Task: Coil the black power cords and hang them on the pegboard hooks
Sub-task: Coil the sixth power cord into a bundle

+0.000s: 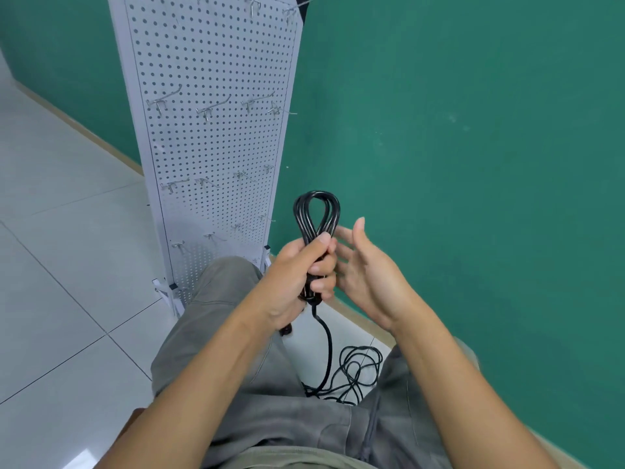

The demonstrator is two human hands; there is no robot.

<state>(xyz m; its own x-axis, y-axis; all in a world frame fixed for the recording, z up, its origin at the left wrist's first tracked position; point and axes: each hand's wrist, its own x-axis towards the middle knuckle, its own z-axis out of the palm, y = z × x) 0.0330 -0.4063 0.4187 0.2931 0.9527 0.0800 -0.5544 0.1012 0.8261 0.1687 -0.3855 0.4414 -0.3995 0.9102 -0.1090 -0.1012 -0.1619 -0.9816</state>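
Observation:
My left hand (297, 275) grips a coiled black power cord (316, 211) around its middle, so the loop of several strands stands up above my fist. A loose tail of that cord (327, 346) hangs down from the fist toward the floor. My right hand (367, 265) is held just right of the coil, fingers straight and spread, holding nothing. A tangled pile of black cord (355, 370) lies on the floor between my knees. The white pegboard (216, 62) stands to the left, with bare metal hooks (206, 111) in several rows.
A green wall (473, 147) runs behind and to the right. The pegboard stands on white feet (165, 292) on a pale tiled floor (61, 231). My grey-trousered legs (223, 319) fill the lower middle of the view.

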